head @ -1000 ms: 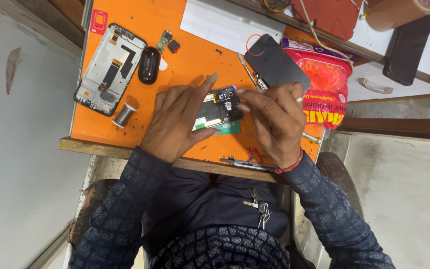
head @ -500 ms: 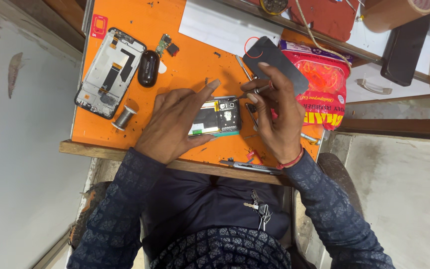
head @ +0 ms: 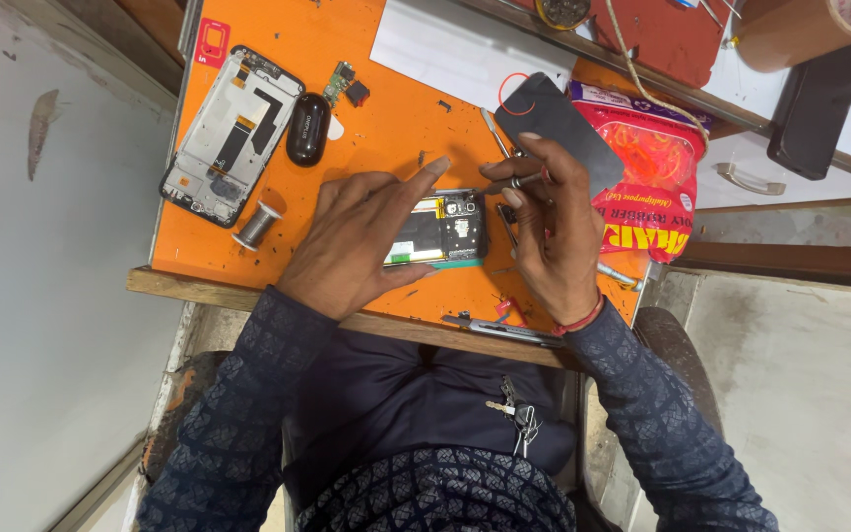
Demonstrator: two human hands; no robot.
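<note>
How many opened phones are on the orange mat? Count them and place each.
2. One phone lies under the left hand, beside the right hand; the other, a bare frame, lies at the mat's far left.

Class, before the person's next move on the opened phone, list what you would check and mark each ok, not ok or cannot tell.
1. Left hand steadies the phone: ok.
2. Phone lies flat on the orange mat: ok.
3. Right hand grips the tool firmly: cannot tell.
4. Tool tip is at the phone's top end: ok.
5. Mat free of loose bits around the phone: not ok, small dark specks lie scattered.
</note>
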